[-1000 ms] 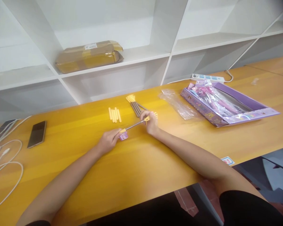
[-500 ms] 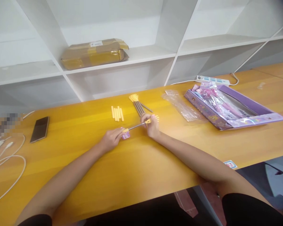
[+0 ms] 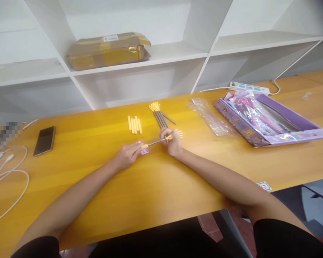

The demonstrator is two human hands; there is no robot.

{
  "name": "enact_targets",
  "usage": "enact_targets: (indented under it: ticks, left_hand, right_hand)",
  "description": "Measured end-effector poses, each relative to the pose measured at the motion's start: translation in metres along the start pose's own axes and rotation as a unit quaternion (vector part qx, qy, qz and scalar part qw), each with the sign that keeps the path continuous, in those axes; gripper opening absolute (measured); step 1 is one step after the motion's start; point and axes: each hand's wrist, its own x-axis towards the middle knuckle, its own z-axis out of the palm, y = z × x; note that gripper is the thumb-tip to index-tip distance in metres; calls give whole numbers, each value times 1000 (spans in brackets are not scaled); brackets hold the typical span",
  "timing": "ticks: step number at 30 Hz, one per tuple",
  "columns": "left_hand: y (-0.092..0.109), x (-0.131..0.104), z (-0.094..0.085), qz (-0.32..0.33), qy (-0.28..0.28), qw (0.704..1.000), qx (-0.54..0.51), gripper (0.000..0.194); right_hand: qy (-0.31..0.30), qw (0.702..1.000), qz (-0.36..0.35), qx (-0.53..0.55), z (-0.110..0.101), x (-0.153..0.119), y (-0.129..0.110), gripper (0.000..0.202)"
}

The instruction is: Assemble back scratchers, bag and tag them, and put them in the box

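Between my two hands is a back scratcher with a thin metal rod, held at a slight slant over the table. My left hand is closed round its yellow handle end, where a small purple printed tag shows below the fingers. My right hand grips the other end just below the yellow claw head, whose prongs stick out past the fingers. Beyond the right hand lie several grey rods with yellow claw heads. Left of those rest several loose yellow handles.
A clear plastic bag lies beside a purple open box holding pink wrapped items. Behind it is a power strip. A phone and white cables are at left. A taped carton sits on the white shelf.
The camera view has shifted slightly, so the shelf and tabletop things sit higher in the picture. Both hands keep their hold on the back scratcher, and the purple tag has turned a little.
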Motion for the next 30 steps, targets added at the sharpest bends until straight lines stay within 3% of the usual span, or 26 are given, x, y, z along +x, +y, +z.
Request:
enact_targets:
  ticks: [8, 30]
  left_hand:
    - [1, -1, 2, 23, 8, 1000, -8, 36]
    - [6, 1, 1, 28, 5, 1000, -8, 32]
  right_hand:
    - [3, 999, -34, 10, 9, -5, -4, 75]
    - [-11, 999, -32, -11, 11, -11, -2, 73]
